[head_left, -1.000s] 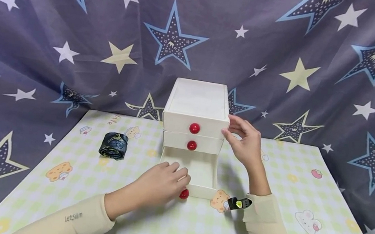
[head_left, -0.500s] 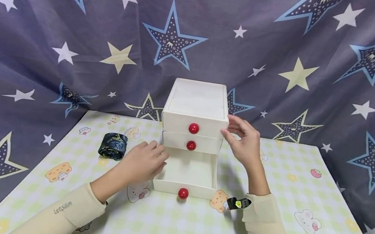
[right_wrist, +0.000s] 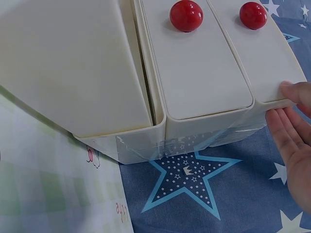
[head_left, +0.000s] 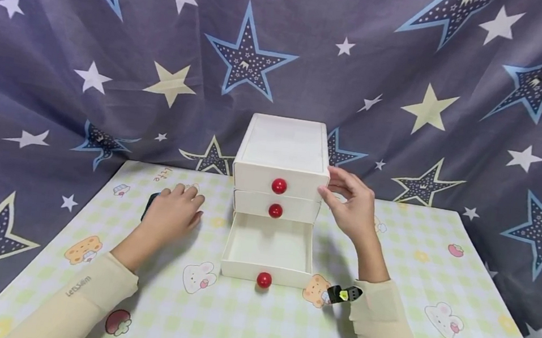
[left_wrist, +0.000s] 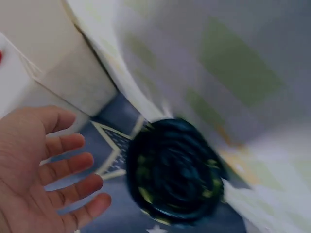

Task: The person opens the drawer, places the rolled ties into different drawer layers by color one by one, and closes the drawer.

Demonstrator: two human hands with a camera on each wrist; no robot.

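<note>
Over the rolled-up dark necktie point(head_left: 147, 207) at the left of the table reaches my left hand point(head_left: 168, 217), which hides most of it in the head view. The left wrist view shows the roll point(left_wrist: 176, 172) end-on, dark blue with yellowish marks, with the loosely spread fingers point(left_wrist: 73, 167) beside it and a gap between. At the front right edge of a white drawer cabinet point(head_left: 286, 143), my right hand point(head_left: 355, 210) grips the top corner, thumb on the front face and fingers along the side. The bottom drawer point(head_left: 268, 243) is pulled out and has nothing inside.
Red round knobs mark the three drawers; the top drawer point(head_left: 254, 177) and middle drawer point(head_left: 251, 203) are pushed in. A small black item point(head_left: 344, 294) with a yellow-green mark shows by the right sleeve. A starry curtain point(head_left: 306, 94) hangs behind the checked tablecloth point(head_left: 225, 323).
My left hand has left the bottom drawer's front and moved left, past the cabinet, to the rolled necktie. The right hand has stayed at the cabinet's corner.
</note>
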